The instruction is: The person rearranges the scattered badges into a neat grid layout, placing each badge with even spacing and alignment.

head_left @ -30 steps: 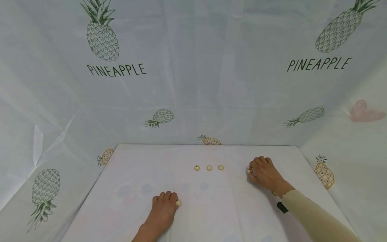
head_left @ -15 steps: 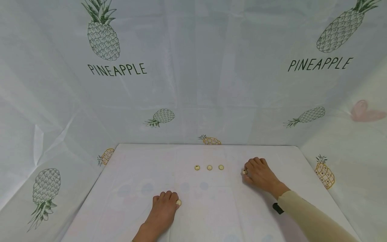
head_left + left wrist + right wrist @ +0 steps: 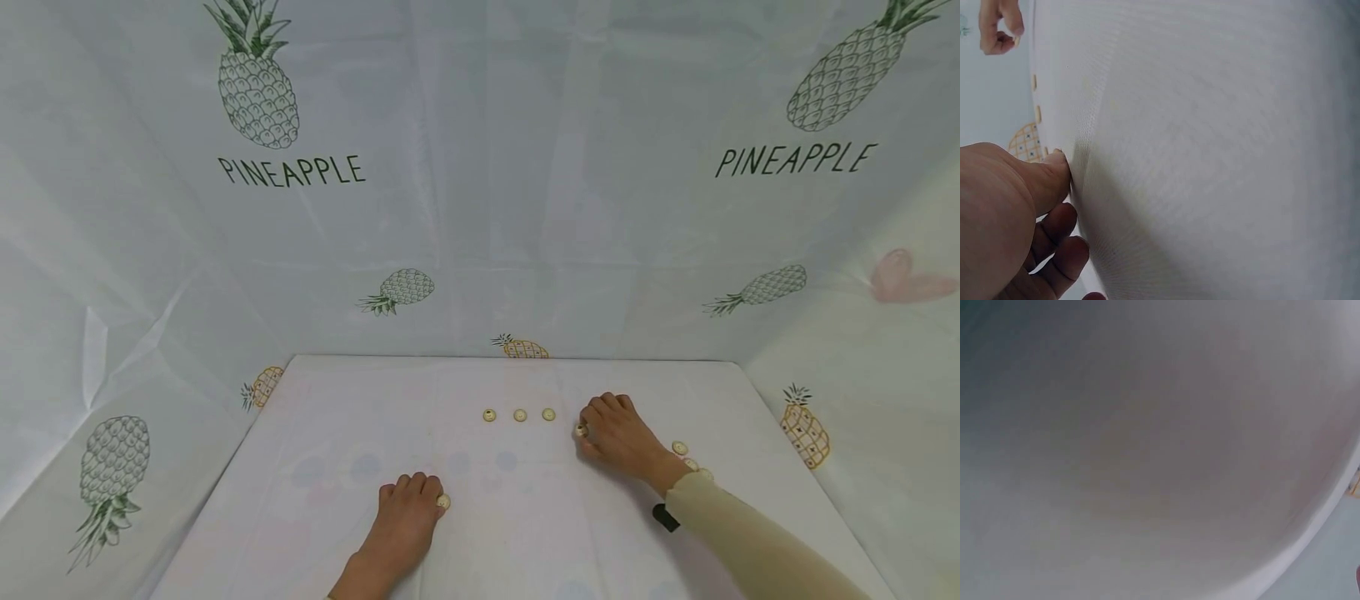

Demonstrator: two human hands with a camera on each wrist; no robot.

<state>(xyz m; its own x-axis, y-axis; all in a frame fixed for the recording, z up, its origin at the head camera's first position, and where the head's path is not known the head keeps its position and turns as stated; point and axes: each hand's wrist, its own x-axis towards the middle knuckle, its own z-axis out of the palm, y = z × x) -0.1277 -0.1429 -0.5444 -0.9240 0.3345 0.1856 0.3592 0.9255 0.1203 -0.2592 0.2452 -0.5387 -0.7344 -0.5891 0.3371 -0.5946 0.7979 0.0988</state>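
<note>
My left hand (image 3: 405,521) rests on the white tabletop and pinches a small round pale-yellow disc (image 3: 444,502) at its thumb side. In the left wrist view, the thumb (image 3: 1052,178) lies close to the cloth and the disc is mostly hidden. Farther right, my right hand (image 3: 618,437) holds a similar disc (image 3: 581,430) at its fingertips. Three discs lie in a row left of it, the middle disc (image 3: 520,415) evenly spaced between the others. Blurred cloth fills most of the right wrist view, where the held disc is not visible.
Several more pale discs (image 3: 679,447) lie beside the right wrist, partly covered by the sleeve (image 3: 750,533). A black object (image 3: 665,517) shows under the right forearm. Pineapple-printed cloth (image 3: 480,208) hangs behind and at both sides of the white-covered table (image 3: 360,400).
My right hand has moved left with its disc, closer to the row of three. Discs behind its wrist have come into sight. My left hand has stayed in place.
</note>
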